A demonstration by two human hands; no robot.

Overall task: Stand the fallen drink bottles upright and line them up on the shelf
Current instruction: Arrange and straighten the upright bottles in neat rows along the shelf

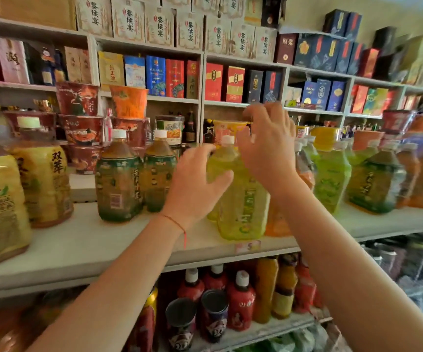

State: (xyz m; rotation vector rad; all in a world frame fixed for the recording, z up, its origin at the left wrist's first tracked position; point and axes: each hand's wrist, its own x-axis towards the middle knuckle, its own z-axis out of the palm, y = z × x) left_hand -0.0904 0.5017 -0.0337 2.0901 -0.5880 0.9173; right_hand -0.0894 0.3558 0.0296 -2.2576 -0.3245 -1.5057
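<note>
Most of the job looks done, judging from the 1 head view available. No bottle can be seen lying flat on the middle shelf point(91, 240); everything visible there is upright, though the right end is too blurred to be sure.

Both hands are raised at the yellow-green bottle point(241, 199), which stands near the front edge, approx centre of the shelf. Left hand point(195, 184) is spread, fingers relaxed, just beside the bottle's shoulder w/ the thumb near or touching it; real contact can't be told. Right hand point(269, 151) is up by the white cap point(227, 140), fingers loosely curled, nothing clearly pinched, blurred so grip can't be confirmed. Prob this bottle is only being steadied or nudged.

What's left, as a guess: lining up. The 2 dark green tea bottles point(134, 179) sit further back than the yellow-green one, and the 2 big yellow bottles point(20, 189) at far left sit further forward, so the front row isn't straight yet. An orange bottle point(304, 174) is tucked behind the right wrist, a lime green bottle point(332, 174) stands to its right.

Readable writing: "双萃" is printed on the big yellow bottles. "黎侯宴" is repeated on the pale boxes point(159, 26) along the top shelf. "原浆" is on a dark red box point(285, 48). Text on the noodle cups point(78, 97) and the price tag point(247, 246) can't be read.
</note>
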